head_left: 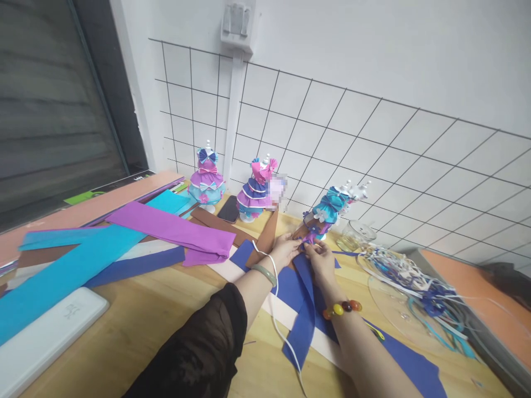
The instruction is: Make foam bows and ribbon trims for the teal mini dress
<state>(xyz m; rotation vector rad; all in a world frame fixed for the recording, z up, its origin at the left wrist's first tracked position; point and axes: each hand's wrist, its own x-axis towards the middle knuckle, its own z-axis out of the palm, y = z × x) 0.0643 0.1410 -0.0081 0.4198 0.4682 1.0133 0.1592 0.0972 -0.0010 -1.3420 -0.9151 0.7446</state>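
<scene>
Resting over the wooden surface (124,326), running lengthwise from the fingertips back toward the body, between both forearms: one blue strip (305,315). Meeting at its far end with left hand (286,250) and right hand (322,262), about equally near; apparently pinching it there, both grips closing fingertips together, though hiding the exact contact. Counting by size: one purple strip (174,226), one white power bank (56,331), at least three dressed figures (207,179), overlapping at right, one phone (229,209).
</scene>
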